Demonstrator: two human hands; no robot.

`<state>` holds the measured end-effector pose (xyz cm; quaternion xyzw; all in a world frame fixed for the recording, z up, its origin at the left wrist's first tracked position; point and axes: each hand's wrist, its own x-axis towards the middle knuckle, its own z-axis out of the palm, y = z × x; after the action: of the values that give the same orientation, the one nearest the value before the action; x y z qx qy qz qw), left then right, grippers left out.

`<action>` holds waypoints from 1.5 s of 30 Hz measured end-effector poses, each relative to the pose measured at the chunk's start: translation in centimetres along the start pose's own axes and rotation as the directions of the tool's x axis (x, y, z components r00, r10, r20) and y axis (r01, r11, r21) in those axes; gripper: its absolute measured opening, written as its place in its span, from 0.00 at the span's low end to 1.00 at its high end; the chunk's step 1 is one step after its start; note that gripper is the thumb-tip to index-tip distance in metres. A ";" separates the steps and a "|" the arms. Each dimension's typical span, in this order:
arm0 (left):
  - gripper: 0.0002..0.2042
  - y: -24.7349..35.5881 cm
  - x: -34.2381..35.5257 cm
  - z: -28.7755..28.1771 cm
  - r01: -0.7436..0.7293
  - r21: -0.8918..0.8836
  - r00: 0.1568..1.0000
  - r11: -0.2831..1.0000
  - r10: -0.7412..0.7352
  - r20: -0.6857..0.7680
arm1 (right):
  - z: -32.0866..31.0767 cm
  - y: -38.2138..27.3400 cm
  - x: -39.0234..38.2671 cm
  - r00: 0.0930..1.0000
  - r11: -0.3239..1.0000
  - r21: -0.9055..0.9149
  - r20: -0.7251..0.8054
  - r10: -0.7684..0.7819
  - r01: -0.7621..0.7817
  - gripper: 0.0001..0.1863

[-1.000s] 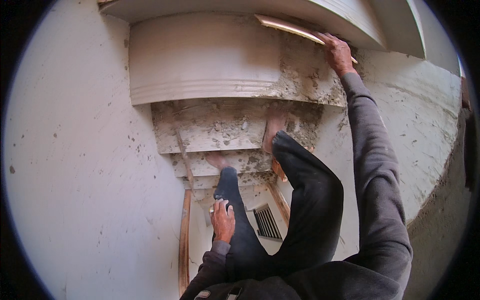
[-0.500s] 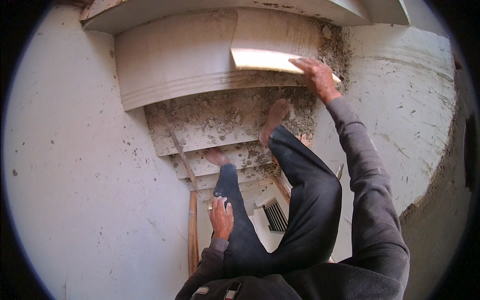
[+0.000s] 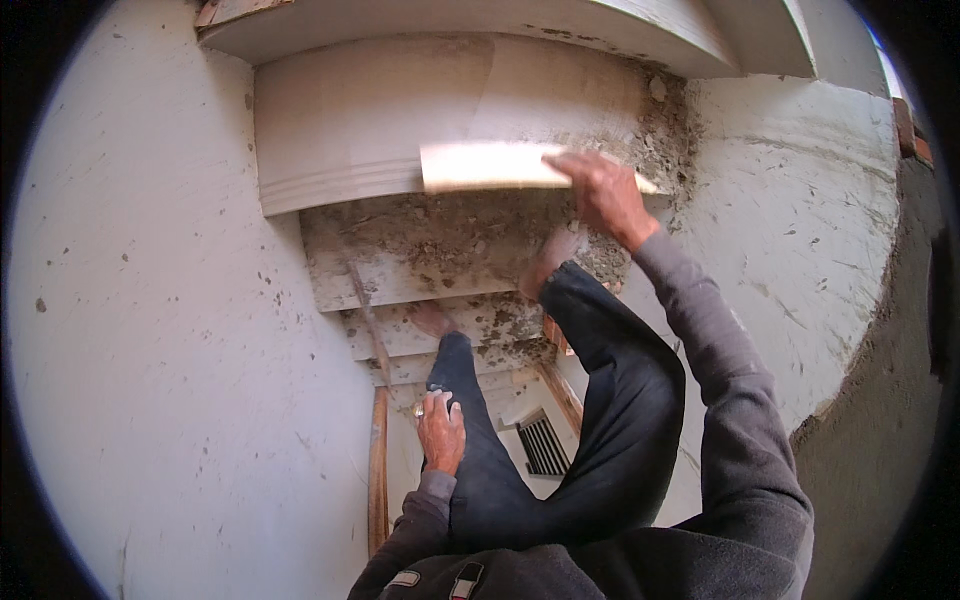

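My right hand (image 3: 602,198), slightly blurred, is closed around a long, flat, pale cream strip (image 3: 490,167). I cannot make out what kind of thing the strip is; it glares in bright light. It is held at the front edge of a dusty stone step (image 3: 350,120), just above my right foot (image 3: 555,258). My left hand (image 3: 441,432) rests on my left leg near the knee, its fingers bent over the dark trousers (image 3: 615,390), with nothing seen in them.
Crumbled mortar and dirt (image 3: 450,240) lie on the lower steps, where my left foot (image 3: 433,318) stands. A thin stick (image 3: 369,325) leans at the left. Speckled pale walls (image 3: 170,300) rise on both sides. Far below, a dark slatted grille (image 3: 542,446) shows.
My right hand and the pale strip have moved left and nearer to me, toward the step's front edge. The view has tilted slightly. My left hand stays on my leg.
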<state>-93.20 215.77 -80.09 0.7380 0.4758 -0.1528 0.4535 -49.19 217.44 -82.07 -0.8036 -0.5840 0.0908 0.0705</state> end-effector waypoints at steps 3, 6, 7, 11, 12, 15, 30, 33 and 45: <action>0.11 -0.1 0.0 -0.2 -0.018 0.039 0.999 0.999 0.019 -0.031 | 0.7 1.7 5.7 0.986 0.993 -0.055 -0.136 0.099 -0.107 0.16; 0.11 0.0 0.1 0.0 -0.017 0.023 0.999 1.000 0.018 -0.038 | 2.0 4.2 10.5 0.976 0.982 -0.146 -0.196 0.091 -0.121 0.15; 0.11 0.1 0.0 0.1 -0.012 0.018 0.999 1.000 0.012 -0.032 | 2.4 4.6 10.9 0.974 0.974 -0.197 -0.216 0.071 -0.114 0.15; 0.11 0.2 0.1 -0.2 0.003 0.022 1.000 1.000 -0.003 -0.028 | 4.4 4.2 9.1 0.975 0.990 -0.132 -0.223 0.010 -0.041 0.16; 0.11 0.3 0.1 -0.1 0.000 0.025 1.000 1.000 0.000 -0.028 | 5.0 3.8 7.2 0.969 0.991 -0.128 -0.239 -0.055 0.025 0.16; 0.11 0.3 0.2 -0.2 0.010 0.025 1.000 1.000 -0.010 -0.014 | 4.0 -0.8 1.7 0.998 0.993 -0.100 0.009 -0.066 0.067 0.18; 0.11 0.4 0.7 -0.1 0.017 -0.023 1.000 1.000 -0.017 0.006 | 1.7 3.0 0.1 0.997 0.998 -0.036 -0.059 0.048 -0.050 0.21; 0.11 0.4 0.8 -0.4 0.029 0.012 1.000 0.999 -0.029 0.004 | 1.8 0.7 -2.1 0.999 0.999 0.019 0.013 -0.050 0.050 0.20; 0.11 1.2 1.3 0.3 -0.006 0.054 1.000 0.999 0.005 0.018 | 1.8 6.3 8.4 0.962 0.938 -0.223 0.006 -0.271 0.266 0.18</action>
<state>-91.50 216.07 -80.51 0.7499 0.4652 -0.1711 0.4380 -41.24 223.48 -85.74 -0.7203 -0.6937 0.0046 -0.0006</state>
